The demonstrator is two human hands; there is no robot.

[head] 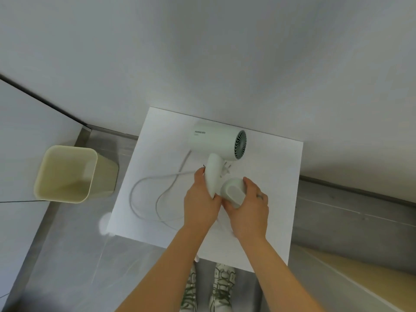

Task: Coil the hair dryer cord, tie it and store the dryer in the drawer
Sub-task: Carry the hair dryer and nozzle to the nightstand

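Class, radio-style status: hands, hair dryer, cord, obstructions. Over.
Left hand grips hair dryer by handle; right hand holds nozzle piece. Cord uncoiled, loose loops on white table. No drawer in view.

Open tabletop (274, 176) right of dryer (216, 143), loose cord (157, 176) loops at left

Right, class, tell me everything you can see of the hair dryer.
The dryer is pale green-white, seemingly smooth plastic. Its barrel lies on its side on the white table, with grey lettering and a darker green finned grille at the right end. The handle points toward the person; the left hand grips its lower end. Its white cord lies in loose, uncoiled loops to the left, the plug beside the handle. The right hand holds a rounded pale piece next to it.
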